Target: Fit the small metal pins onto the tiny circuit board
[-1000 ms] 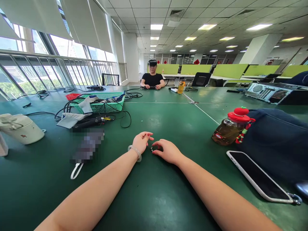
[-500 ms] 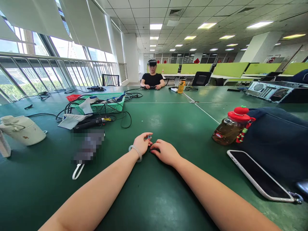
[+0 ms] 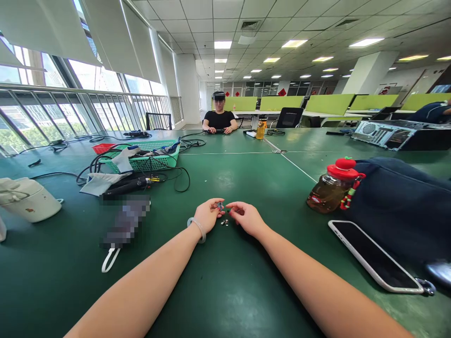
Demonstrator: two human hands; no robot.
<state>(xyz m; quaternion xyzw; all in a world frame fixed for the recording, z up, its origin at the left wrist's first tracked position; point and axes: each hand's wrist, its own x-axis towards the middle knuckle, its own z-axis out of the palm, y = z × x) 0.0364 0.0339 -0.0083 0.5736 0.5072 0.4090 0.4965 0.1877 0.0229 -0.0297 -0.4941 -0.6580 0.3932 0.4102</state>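
Observation:
My left hand (image 3: 207, 215), with a pale bangle on its wrist, pinches a small blue-and-silver piece (image 3: 220, 206) that looks like a tiny circuit board. Just to its right is my right hand (image 3: 247, 218), its thumb and forefinger curled close together. Something small and dark seems to sit at those fingertips, too tiny to name. The two hands are slightly apart. Below the fingertips, a few small metallic bits (image 3: 224, 223) lie on the green tabletop (image 3: 225, 272).
To the left are a green basket (image 3: 155, 162) of cables and gloves, a blurred pouch (image 3: 127, 220) and a cream bag (image 3: 30, 199). A red-lidded bottle (image 3: 327, 190), dark bag (image 3: 398, 202) and phone (image 3: 377, 253) lie right. A person (image 3: 219, 117) sits opposite.
My right hand has drawn away a little to the right of the left one. The metallic bits below the fingers now show. The view has shifted slightly.

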